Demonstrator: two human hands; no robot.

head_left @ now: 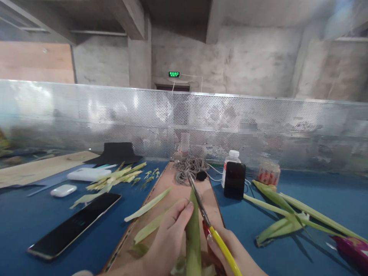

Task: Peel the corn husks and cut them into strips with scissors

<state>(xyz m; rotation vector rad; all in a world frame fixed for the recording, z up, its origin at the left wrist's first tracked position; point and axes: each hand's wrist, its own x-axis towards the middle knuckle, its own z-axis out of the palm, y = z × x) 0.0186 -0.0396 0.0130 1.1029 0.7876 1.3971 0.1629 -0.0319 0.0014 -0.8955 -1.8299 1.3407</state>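
Observation:
A long green leaf [193,234] stands near the bottom centre, its pointed tip upward. My left hand [172,230] pinches its left edge between thumb and fingers. In my right hand [227,245] are scissors [200,201] with yellow and red handles. The blades point up and lie along the leaf's right edge near the tip; whether they touch it is unclear. Below them is a brown board [161,191], with cut pale green pieces [148,206] to the left of my left hand. Tangled grey cord [189,168] sits at the board's far end.
On the blue table [283,260], a large phone [76,226], white cases and leaf scraps [119,177] lie left. At right are a bottle [233,155], an upright black device [234,180], long green leaves [281,230] and a purple packet [350,251]. A perforated metal screen [138,119] stands behind.

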